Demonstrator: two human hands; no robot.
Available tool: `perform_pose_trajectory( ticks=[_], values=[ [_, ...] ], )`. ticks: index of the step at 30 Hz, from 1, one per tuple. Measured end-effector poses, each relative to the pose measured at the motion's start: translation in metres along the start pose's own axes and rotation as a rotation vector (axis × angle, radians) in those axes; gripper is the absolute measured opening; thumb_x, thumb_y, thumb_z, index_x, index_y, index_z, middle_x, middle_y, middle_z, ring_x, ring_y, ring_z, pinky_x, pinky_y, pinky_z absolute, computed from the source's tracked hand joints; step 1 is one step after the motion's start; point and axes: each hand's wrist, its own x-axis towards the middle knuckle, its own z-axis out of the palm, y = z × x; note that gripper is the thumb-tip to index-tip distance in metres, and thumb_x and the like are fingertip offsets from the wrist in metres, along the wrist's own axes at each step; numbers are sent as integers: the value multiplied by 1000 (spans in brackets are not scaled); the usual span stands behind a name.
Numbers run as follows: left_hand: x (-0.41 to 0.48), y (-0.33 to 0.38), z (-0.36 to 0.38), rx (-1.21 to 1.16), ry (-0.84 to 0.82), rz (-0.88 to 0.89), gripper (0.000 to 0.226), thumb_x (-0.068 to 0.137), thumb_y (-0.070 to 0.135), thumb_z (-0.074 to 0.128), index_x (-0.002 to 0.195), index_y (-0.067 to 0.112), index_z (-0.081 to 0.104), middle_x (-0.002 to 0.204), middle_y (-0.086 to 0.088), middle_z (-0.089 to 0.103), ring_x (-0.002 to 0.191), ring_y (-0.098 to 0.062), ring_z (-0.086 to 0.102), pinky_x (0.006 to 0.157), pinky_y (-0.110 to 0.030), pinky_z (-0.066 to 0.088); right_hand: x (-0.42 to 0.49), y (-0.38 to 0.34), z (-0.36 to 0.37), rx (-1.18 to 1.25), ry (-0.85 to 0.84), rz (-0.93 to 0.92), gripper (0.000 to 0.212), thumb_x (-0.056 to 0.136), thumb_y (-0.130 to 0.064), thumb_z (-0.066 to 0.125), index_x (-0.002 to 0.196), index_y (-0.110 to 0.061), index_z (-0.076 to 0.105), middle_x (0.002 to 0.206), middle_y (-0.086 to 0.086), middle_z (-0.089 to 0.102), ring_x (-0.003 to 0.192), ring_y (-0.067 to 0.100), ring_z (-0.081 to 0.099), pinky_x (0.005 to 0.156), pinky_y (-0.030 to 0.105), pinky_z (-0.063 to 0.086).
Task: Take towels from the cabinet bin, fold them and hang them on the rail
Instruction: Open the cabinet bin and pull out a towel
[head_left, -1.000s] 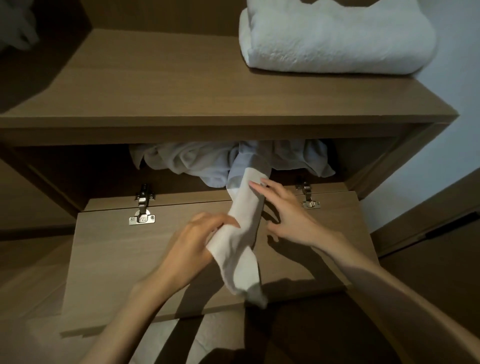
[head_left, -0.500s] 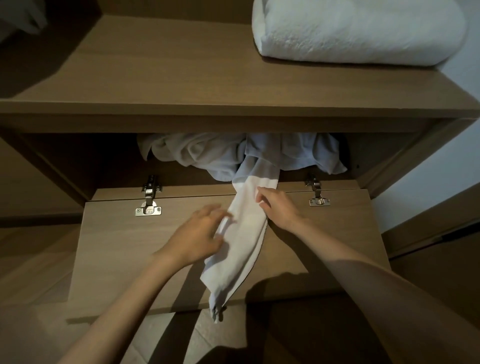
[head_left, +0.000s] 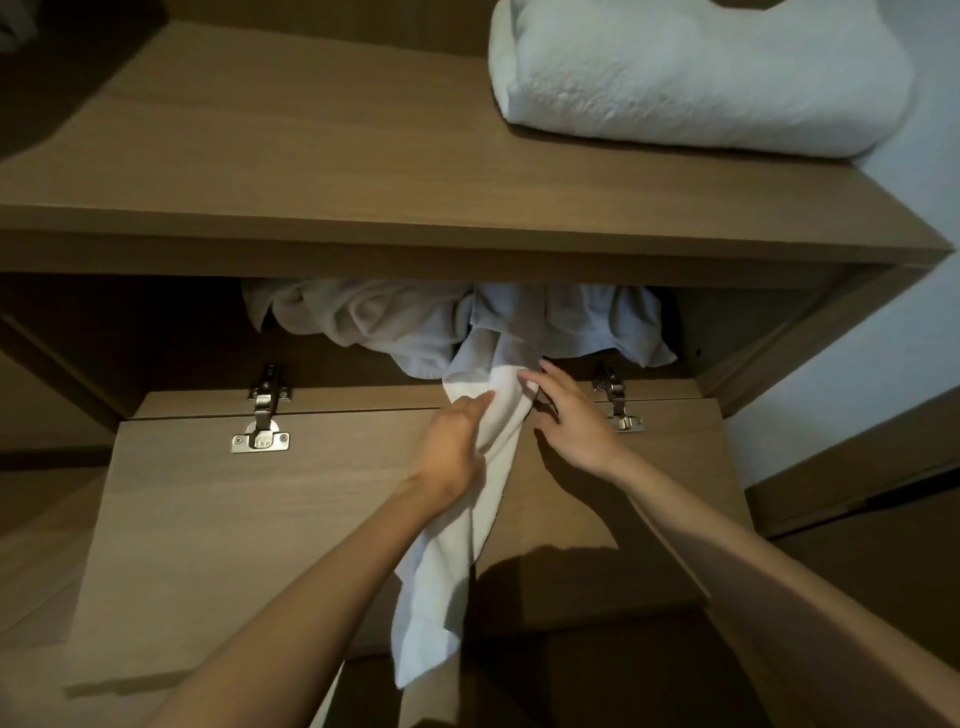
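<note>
A heap of crumpled white towels (head_left: 405, 327) fills the cabinet bin under the shelf. One white towel (head_left: 441, 582) trails out of the heap, over the lowered bin flap (head_left: 234, 530) and past its front edge. My left hand (head_left: 452, 447) lies on the towel's left side near the hinge line, fingers straight and pointing into the bin. My right hand (head_left: 571, 415) is on the towel's right side, fingers spread, with the fingertips touching the cloth just below the heap. No rail is in view.
A thick folded white towel (head_left: 701, 78) lies on the wooden shelf (head_left: 311, 171) above the bin. Two metal hinges (head_left: 262, 415) (head_left: 615, 405) join the flap to the cabinet. A pale wall (head_left: 883, 338) stands at the right.
My left hand let go of its grip lower on the towel and slid up toward the bin. The right hand stayed near the top of the towel. More of the towel hangs past the flap.
</note>
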Motion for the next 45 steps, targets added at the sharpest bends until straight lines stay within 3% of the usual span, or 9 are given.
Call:
perform_pose_trajectory(
  ticks=[7, 15, 18, 23, 32, 35, 38, 41, 45],
  values=[
    [-38, -17, -46, 39, 180, 194, 47, 72, -1, 61, 111, 22, 70, 104, 1, 70, 86, -18, 44, 71, -28, 31, 40, -12, 2, -138, -109, -37, 53, 102, -14, 36, 151, -31, 27, 158, 3, 22, 146, 24, 21, 118, 43, 23],
    [-108, -85, -70, 201, 159, -3, 28, 61, 13, 77, 70, 36, 63, 74, 19, 62, 76, -16, 43, 68, -29, 16, 47, -17, 10, -444, -177, 48, 60, 91, -19, 57, 142, -40, 34, 140, 11, 37, 129, 37, 34, 110, 54, 29],
    [-114, -84, -65, 399, -40, -107, 45, 59, 6, 79, 92, 29, 59, 99, 4, 57, 96, -28, 52, 77, -36, 31, 43, -15, 19, -633, -118, -20, 34, 92, -26, 56, 125, -27, 49, 137, 9, 43, 120, 38, 38, 102, 47, 34],
    [-104, -64, -54, 362, -302, -220, 123, 60, 65, 77, 150, 39, -4, 155, -7, 8, 141, -31, 16, 112, -48, 28, 22, -24, 15, -544, -9, -203, 12, 90, -19, 57, 99, -21, 50, 117, 0, 59, 107, 29, 44, 80, 37, 35],
    [-55, -55, -30, 85, 205, -199, 103, 54, 89, 50, 129, 20, 35, 119, -9, 41, 105, -22, 45, 77, -27, 43, -7, -31, -1, -379, -440, -94, 27, 77, -27, 66, 97, -40, 55, 95, -12, 48, 86, 9, 50, 69, 28, 44],
    [-44, -64, -26, 29, 171, -204, 105, 57, 87, 55, 141, 27, 36, 109, -8, 43, 98, -19, 43, 81, -34, 48, -1, -22, -6, -184, -244, -52, 30, 85, -19, 60, 113, -32, 59, 93, -19, 54, 70, -1, 49, 60, 21, 38],
    [-34, -68, -22, 64, 122, -163, 63, 76, 61, 65, 127, 26, 54, 100, -7, 43, 95, -27, 47, 75, -42, 52, 15, -9, 0, -173, 48, -4, 47, 91, -19, 61, 134, -27, 44, 110, -9, 56, 80, 9, 55, 72, 33, 50],
    [-26, -66, -21, 111, 49, -191, 38, 91, 39, 60, 122, 17, 61, 107, -12, 52, 100, -34, 47, 78, -44, 49, 33, -2, 8, -359, 14, 110, 61, 90, -29, 65, 143, -25, 35, 118, 0, 55, 98, 22, 60, 82, 40, 52],
    [-28, -56, -40, 64, -101, -196, 31, 95, 28, 54, 123, 16, 59, 109, -12, 64, 99, -39, 55, 80, -42, 48, 32, -14, 11, -369, -50, 141, 31, 92, -30, 60, 121, -23, 51, 113, 1, 59, 101, 24, 60, 78, 36, 51]
  ],
)
